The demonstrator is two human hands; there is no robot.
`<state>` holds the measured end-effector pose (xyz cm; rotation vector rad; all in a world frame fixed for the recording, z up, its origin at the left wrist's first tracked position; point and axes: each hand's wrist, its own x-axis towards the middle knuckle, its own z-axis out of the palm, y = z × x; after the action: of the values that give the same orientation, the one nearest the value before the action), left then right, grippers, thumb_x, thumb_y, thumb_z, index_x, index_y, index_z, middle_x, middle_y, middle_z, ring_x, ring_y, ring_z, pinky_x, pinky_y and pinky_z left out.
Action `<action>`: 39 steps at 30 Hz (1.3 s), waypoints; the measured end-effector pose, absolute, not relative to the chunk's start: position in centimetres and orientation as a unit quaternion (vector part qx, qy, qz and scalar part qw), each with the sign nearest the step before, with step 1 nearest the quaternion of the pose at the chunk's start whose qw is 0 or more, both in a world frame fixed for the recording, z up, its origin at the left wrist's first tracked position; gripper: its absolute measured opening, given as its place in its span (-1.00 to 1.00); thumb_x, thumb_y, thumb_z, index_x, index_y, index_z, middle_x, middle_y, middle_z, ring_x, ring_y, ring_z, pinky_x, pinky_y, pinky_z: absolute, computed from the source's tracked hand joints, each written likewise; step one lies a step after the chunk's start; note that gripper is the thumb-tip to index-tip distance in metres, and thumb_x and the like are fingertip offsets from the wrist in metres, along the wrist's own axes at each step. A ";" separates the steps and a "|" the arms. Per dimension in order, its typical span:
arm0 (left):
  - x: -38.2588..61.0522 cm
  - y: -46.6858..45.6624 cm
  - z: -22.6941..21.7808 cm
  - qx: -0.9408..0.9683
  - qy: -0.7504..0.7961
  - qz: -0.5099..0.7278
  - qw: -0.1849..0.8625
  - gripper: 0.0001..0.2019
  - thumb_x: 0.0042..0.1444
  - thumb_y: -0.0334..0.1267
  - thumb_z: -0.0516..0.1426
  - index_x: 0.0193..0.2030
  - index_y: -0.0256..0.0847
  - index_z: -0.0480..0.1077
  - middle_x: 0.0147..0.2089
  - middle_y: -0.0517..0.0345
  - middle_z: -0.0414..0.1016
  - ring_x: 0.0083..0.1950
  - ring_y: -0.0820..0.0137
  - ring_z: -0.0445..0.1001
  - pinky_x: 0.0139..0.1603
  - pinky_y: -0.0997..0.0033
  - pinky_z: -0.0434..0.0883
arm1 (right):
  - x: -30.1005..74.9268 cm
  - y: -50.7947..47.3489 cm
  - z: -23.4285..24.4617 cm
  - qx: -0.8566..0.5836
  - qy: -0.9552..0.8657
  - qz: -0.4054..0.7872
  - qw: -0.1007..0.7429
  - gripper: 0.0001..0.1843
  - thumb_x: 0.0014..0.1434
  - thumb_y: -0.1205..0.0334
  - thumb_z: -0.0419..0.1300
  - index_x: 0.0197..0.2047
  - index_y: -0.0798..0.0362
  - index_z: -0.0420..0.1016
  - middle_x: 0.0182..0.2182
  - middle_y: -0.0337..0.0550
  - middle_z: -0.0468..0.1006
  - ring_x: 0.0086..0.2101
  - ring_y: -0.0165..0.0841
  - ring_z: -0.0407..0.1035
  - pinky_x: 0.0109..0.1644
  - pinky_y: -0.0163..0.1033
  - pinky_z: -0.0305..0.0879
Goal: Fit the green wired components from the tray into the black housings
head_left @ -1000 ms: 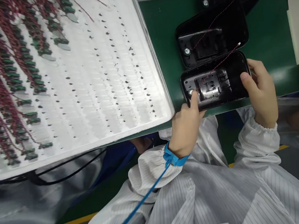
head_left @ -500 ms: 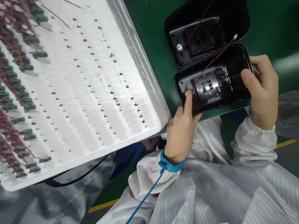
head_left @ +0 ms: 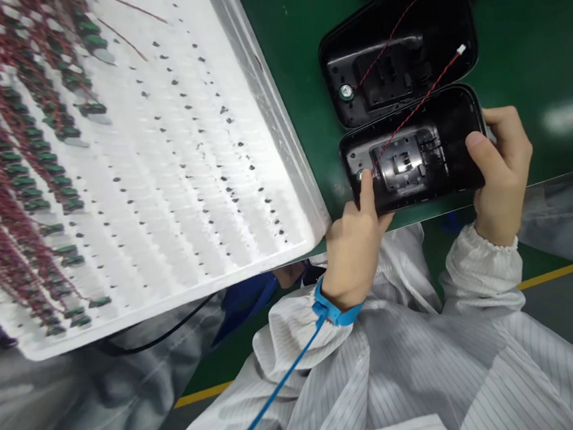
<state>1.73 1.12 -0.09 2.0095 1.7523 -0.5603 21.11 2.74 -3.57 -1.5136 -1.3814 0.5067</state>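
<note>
**Two Hands on a Black Shell at the Bench's Near Edge**

The glossy black plastic housing shell (head_left: 414,153) lay open side up on the green bench mat (head_left: 298,60), at the mat's near edge and right of centre. It sat between the person's two hands, which stood apart at its opposite ends.

The left hand (head_left: 356,249) came up from the near side at the shell's left end, with its forefinger laid on the small round silver part (head_left: 362,176) seated in that corner; the other fingers were curled under the shell's near rim. The right hand (head_left: 500,166) gripped the shell's right end, thumb over the rim on the inside and fingers wrapped round the outside. A thin red twisted wire (head_left: 417,106) ran from the silver part up and to the right, ending in a small white connector (head_left: 461,49) past the shell's far rim.

A second black plastic shell (head_left: 397,51) of the same shape lay just beyond the first, touching it or nearly so, with its own silver disc and red wire. To the left, a large white moulded tray (head_left: 200,149) overhung the bench edge, its left part filled with rows of small green parts on red wires (head_left: 5,152). A blue wrist strap with a blue cord (head_left: 331,310) circled the left wrist above a white striped sleeve (head_left: 297,334).
</note>
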 end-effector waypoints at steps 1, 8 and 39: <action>1.8 1.0 -0.4 0.723 0.633 -0.194 0.199 -0.26 0.41 -0.02 0.07 0.59 -0.06 -0.19 -0.13 0.01 0.58 -0.28 0.34 0.61 -0.32 0.51 0.47 | 21.2 2.7 -3.5 -0.631 -0.570 0.201 0.486 -0.74 0.34 0.08 0.17 -0.02 0.02 0.54 -0.30 -0.23 0.34 -0.17 -0.34 0.32 -0.01 -0.17 0.35; 2.1 0.3 -1.6 0.734 0.640 -0.149 0.175 -0.28 0.44 0.02 -0.02 0.60 -0.03 -0.27 -0.13 -0.04 0.55 -0.31 0.31 0.60 -0.32 0.45 0.50 | 21.2 2.0 -3.0 -0.688 -0.566 0.185 0.415 -0.62 0.40 -0.09 0.09 0.14 -0.14 0.52 0.02 -0.16 0.56 -0.02 -0.23 0.45 0.13 0.01 0.43; 6.4 1.2 -2.8 0.898 0.397 0.054 0.184 -0.27 0.43 -0.12 0.07 0.59 -0.06 -0.22 0.03 -0.05 0.49 -0.11 0.31 0.64 -0.25 0.44 0.55 | 27.2 -2.6 -1.6 -0.849 -0.300 0.054 0.432 -0.38 0.13 0.04 0.07 0.16 0.16 0.54 -0.45 -0.04 0.57 -0.57 -0.23 0.40 -0.49 -0.11 0.38</action>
<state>6.44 1.17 -2.81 2.5314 1.1201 0.1524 27.16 -2.60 -1.61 -2.1148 -0.7484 0.1342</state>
